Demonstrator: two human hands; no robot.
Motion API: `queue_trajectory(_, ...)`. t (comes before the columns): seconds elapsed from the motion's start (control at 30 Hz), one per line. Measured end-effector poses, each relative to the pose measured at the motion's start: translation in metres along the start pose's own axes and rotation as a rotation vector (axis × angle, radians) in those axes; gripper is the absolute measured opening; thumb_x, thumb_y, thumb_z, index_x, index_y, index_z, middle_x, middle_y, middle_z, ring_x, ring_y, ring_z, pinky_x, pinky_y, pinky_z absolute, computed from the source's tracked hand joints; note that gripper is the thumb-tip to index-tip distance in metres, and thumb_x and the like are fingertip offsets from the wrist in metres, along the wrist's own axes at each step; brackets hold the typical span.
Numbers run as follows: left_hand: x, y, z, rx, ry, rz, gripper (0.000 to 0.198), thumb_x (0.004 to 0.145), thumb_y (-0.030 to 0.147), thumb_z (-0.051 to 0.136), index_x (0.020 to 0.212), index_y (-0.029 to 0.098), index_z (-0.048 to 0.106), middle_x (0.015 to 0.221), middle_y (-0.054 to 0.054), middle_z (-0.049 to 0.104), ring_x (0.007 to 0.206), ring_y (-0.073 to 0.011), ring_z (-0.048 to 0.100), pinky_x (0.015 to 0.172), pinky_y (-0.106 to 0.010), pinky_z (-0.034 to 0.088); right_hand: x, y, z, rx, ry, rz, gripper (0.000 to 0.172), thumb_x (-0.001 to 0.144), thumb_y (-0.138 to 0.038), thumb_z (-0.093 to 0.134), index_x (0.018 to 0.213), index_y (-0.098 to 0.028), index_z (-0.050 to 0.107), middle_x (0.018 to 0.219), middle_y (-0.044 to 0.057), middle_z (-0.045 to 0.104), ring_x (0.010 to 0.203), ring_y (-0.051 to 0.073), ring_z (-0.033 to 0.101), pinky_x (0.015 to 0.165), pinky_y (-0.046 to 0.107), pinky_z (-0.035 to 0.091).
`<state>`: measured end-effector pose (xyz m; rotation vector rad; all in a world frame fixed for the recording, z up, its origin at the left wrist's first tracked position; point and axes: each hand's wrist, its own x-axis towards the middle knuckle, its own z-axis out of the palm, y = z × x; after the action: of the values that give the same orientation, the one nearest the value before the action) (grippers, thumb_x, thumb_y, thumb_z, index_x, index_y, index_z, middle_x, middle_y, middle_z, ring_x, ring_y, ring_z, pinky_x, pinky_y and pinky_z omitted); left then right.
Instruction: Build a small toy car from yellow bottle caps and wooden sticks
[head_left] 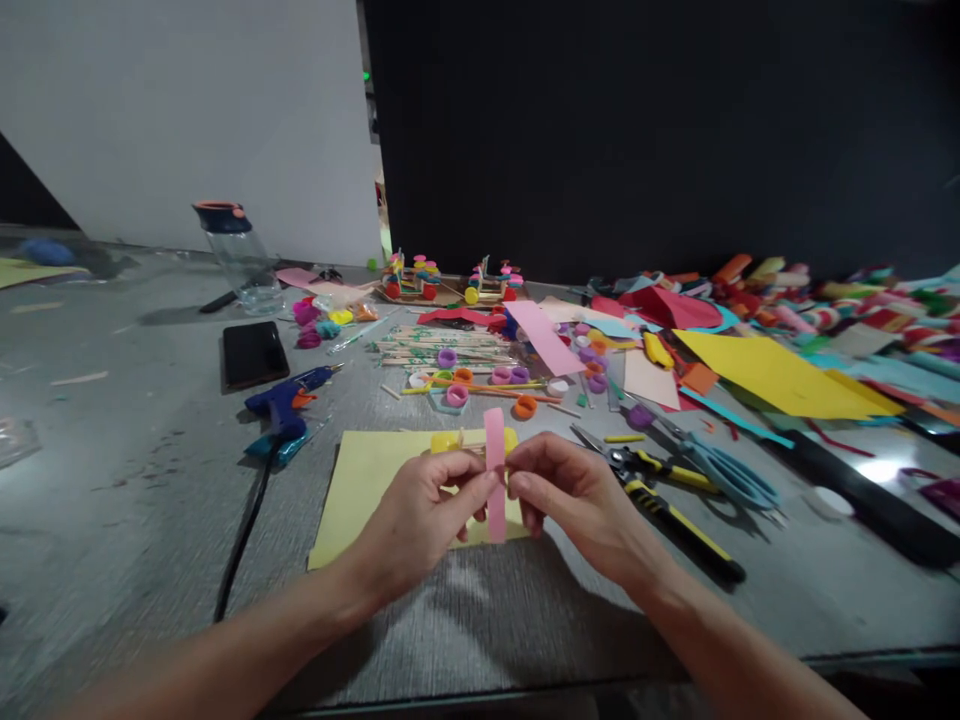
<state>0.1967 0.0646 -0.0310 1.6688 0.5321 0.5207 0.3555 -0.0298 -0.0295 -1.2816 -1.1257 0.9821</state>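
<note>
An upright pink paper strip (495,437) is pinched at its middle between my left hand (427,505) on one side and my right hand (574,490) on the other. The thumb and fingertips of each hand are closed at the strip's edges. Just behind the strip are yellow round pieces (445,441) with a thin wooden stick (472,447), partly hidden by my fingers. Under both hands lies a light yellow paper sheet (352,490), flat on the grey table.
To the left are a blue glue gun (281,405) with its black cord, a phone (253,354) and a water bottle (238,255). Pliers (675,515) and blue-handled scissors (724,470) lie right. Behind are wooden sticks (442,347), coloured rings, small stick models (412,280) and coloured paper (780,375).
</note>
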Motion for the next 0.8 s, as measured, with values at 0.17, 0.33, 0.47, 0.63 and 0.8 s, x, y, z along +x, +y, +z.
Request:
queue_trajectory(0.17, -0.001, 0.0, 0.001, -0.02, -0.133, -0.066, 0.025, 0.092, 0.034, 0.058, 0.081, 0.016, 0.071, 0.073, -0.001, 0.065, 0.058, -0.0107, 0.054, 0.051, -0.021, 0.045, 0.001, 0.005, 0.0, -0.051, 0.006, -0.021, 0.031, 0.086, -0.047, 0.072, 0.078, -0.018, 0.064, 0.065, -0.003, 0.058, 0.052, 0.009, 0.051, 0.048, 0.022, 0.044)
queue_trajectory(0.33, 0.0, -0.003, 0.001, -0.034, -0.191, -0.133, 0.023, 0.09, 0.032, 0.058, 0.077, 0.016, 0.068, 0.067, 0.0, 0.063, 0.055, -0.0112, 0.055, 0.048, -0.021, 0.045, -0.001, 0.004, -0.005, -0.191, 0.089, -0.112, 0.026, 0.091, -0.042, 0.066, 0.078, -0.019, 0.063, 0.063, -0.003, 0.056, 0.052, 0.01, 0.052, 0.049, 0.023, 0.046)
queue_trajectory(0.47, -0.001, -0.006, 0.004, -0.036, -0.237, -0.177, 0.029, 0.088, 0.035, 0.061, 0.067, 0.016, 0.063, 0.059, 0.002, 0.056, 0.051, -0.0107, 0.053, 0.044, -0.02, 0.043, 0.006, 0.006, -0.023, -0.425, 0.225, -0.231, 0.018, 0.097, -0.035, 0.055, 0.098, -0.02, 0.065, 0.088, 0.005, 0.067, 0.074, 0.017, 0.063, 0.066, 0.032, 0.053)
queue_trajectory(0.63, 0.0, -0.005, 0.001, -0.044, -0.116, -0.116, 0.032, 0.09, 0.039, 0.06, 0.066, 0.017, 0.057, 0.058, 0.003, 0.053, 0.049, -0.0101, 0.05, 0.045, -0.021, 0.044, 0.026, 0.026, -0.041, -0.746, 0.109, -0.288, 0.053, 0.079, -0.015, 0.071, 0.13, -0.025, 0.059, 0.134, 0.01, 0.062, 0.126, 0.03, 0.053, 0.103, 0.05, 0.044)
queue_trajectory(0.8, 0.005, 0.006, -0.014, -0.058, 0.103, 0.007, 0.031, 0.091, 0.038, 0.06, 0.068, 0.017, 0.059, 0.059, 0.003, 0.053, 0.052, -0.0097, 0.049, 0.05, -0.021, 0.044, 0.038, 0.037, -0.036, -0.924, 0.038, -0.286, 0.05, 0.08, -0.009, 0.071, 0.128, -0.018, 0.059, 0.126, 0.013, 0.065, 0.119, 0.028, 0.059, 0.104, 0.047, 0.045)
